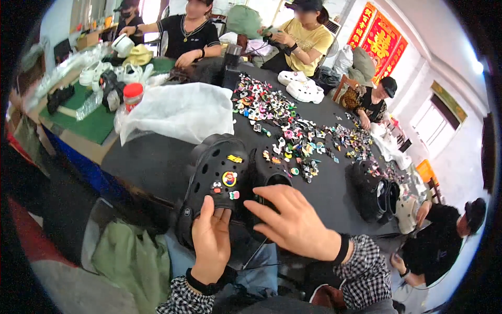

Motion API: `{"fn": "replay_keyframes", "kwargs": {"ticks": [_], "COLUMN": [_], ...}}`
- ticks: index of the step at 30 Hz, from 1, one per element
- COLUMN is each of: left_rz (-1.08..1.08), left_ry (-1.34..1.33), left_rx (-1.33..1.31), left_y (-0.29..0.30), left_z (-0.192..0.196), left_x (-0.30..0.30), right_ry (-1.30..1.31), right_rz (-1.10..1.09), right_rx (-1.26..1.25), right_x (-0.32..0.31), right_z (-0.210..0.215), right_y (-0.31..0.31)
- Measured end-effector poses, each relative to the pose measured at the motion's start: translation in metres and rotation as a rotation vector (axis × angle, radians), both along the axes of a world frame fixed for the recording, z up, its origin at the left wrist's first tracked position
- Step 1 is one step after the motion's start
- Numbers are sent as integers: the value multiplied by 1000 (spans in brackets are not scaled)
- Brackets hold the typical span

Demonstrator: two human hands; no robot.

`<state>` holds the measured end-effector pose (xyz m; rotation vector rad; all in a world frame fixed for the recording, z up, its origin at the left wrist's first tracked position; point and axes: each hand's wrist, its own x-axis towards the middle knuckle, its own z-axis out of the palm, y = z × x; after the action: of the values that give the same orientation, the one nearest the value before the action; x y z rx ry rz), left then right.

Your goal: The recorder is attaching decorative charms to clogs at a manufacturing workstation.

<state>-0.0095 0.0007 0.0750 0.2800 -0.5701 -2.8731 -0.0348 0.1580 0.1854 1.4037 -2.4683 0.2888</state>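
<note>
My left hand [212,240] grips a black foam clog [206,165] at its opening, fingers inside and thumb on the outer rim. The toe faces away from me. Several charms sit on its perforated top: a yellow one [235,158], a round cartoon figure charm [229,179], a small red-and-black one and a pink-and-green one. To the right, a second black clog [267,170] rests on the table edge, partly hidden behind my right hand [300,222]. That hand's fingers are stretched and apart from the thumb, with nothing visible between them.
Loose colourful charms [300,141] lie heaped along the black table [334,196]. Another black pair [368,193] and white clogs [302,88] stand on it. A white plastic sheet [178,112] and a red-lidded jar [133,94] are at left. Several people sit around the table.
</note>
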Motion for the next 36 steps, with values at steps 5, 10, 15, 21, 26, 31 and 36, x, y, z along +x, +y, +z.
{"fn": "replay_keyframes", "kwargs": {"ticks": [5,10,15,21,26,31,36], "left_rz": [7,-81,-48,-114,-140,-160,-217], "left_ry": [56,76,63,129,5,-48,-64], "left_rx": [66,88,47,43,-40,-474,-534], "left_y": [-3,6,1,-2,12,14,13], "left_z": [0,5,-11,-13,20,19,26], "left_x": [-3,-6,-10,-8,-2,10,14], "right_ry": [-29,78,95,80,70,75,26], "right_rz": [-118,-36,-48,-38,-55,-68,-65], "right_rx": [-98,-86,-176,-156,-177,-232,-153], "right_x": [7,5,13,11,11,8,6], "right_z": [-37,-58,-66,-69,-74,-70,-69], "right_y": [9,7,6,8,6,2,0]}}
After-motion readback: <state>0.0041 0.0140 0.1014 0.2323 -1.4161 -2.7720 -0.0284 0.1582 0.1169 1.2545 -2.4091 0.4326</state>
